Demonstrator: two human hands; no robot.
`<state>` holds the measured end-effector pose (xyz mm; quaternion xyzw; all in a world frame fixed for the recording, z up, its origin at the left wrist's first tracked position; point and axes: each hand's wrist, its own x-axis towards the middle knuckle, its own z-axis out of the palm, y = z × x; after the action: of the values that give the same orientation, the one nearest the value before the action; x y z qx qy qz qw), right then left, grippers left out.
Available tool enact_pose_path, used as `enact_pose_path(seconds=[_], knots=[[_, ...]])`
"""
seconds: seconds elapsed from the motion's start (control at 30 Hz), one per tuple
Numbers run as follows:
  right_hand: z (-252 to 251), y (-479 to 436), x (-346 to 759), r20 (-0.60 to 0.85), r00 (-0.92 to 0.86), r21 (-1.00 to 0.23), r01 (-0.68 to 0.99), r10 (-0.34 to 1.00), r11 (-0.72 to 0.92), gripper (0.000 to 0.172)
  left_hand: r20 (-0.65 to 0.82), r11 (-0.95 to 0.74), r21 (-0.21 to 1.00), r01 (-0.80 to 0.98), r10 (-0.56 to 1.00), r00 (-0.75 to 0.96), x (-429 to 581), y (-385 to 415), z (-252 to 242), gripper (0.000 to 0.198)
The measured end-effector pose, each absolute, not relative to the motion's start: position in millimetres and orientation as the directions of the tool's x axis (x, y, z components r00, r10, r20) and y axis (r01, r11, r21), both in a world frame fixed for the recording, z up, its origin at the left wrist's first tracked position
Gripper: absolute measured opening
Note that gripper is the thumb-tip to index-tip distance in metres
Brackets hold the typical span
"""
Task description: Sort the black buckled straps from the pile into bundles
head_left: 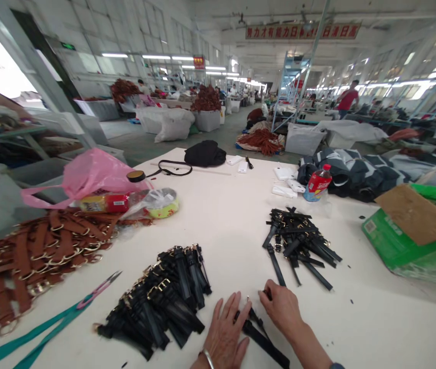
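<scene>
My left hand lies nearly flat on the table, fingers stretched out, its fingertips against a black buckle strap. A small metal buckle part shows by its index finger. To the right, my right hand is closed, thumb and fingers pinched together. Something small and dark shows at its fingertips, too hidden to name. Left of my hands, a row of black buckle straps lies overlapped, gold buckles toward the far side. Beyond my right hand is a looser pile of black buckle straps.
Brown straps with metal rings and scissors with teal bands lie left. A pink bag sits behind them. A red-labelled bottle and a green box stand right. A black cloth bundle lies at the far edge.
</scene>
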<state>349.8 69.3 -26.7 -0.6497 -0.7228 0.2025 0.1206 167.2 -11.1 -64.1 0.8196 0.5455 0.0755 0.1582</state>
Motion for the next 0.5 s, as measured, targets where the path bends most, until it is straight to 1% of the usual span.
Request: enact_pose_path(seconds=[0.07,0.1,0.17,0.2,0.27,0.3,0.33,0.37,0.47,0.5], knots=[[-35.7,73.9,345.1,-0.098,-0.085,-0.471,0.881,0.992,0.029,0.033,-0.044,-0.351,0.349,0.869,0.920,0.390,165.7,-10.5,-64.3,0.084],[-39.5,76.5,343.5,-0.099,-0.078,-0.484,0.875,0.992,0.020,0.035,-0.042,-0.350,0.354,0.867,0.920,0.389,165.0,-10.3,-64.6,0.084],[-45.2,82.6,342.2,-0.097,-0.086,-0.518,0.855,0.992,0.023,0.028,-0.044,-0.353,0.362,0.863,0.918,0.394,163.8,-9.8,-65.7,0.083],[-47.2,86.2,342.7,-0.093,-0.097,-0.536,0.844,0.991,0.032,0.029,-0.049,-0.351,0.365,0.862,0.917,0.395,163.4,-9.5,-66.4,0.083],[-49.7,95.0,345.9,-0.087,-0.121,-0.561,0.826,0.989,0.052,0.050,-0.064,-0.342,0.370,0.864,0.918,0.391,163.1,-8.6,-68.0,0.083],[-50.1,100.1,348.5,-0.085,-0.130,-0.566,0.822,0.988,0.059,0.058,-0.074,-0.335,0.374,0.865,0.919,0.387,163.1,-8.1,-68.7,0.083],[-49.9,105.8,351.5,-0.083,-0.133,-0.565,0.822,0.988,0.064,0.060,-0.081,-0.325,0.377,0.867,0.921,0.381,163.1,-7.6,-69.3,0.085],[-49.3,111.8,354.7,-0.078,-0.127,-0.558,0.828,0.989,0.062,0.057,-0.089,-0.319,0.381,0.868,0.922,0.377,163.2,-7.2,-69.6,0.086],[-46.4,129.9,362.6,-0.047,-0.049,-0.501,0.865,0.998,0.019,0.037,-0.105,-0.314,0.397,0.863,0.918,0.382,163.3,-6.4,-69.5,0.088],[-45.9,135.0,363.9,-0.031,-0.014,-0.477,0.879,0.999,-0.003,0.033,-0.108,-0.313,0.400,0.861,0.917,0.384,163.3,-6.3,-69.2,0.088]])
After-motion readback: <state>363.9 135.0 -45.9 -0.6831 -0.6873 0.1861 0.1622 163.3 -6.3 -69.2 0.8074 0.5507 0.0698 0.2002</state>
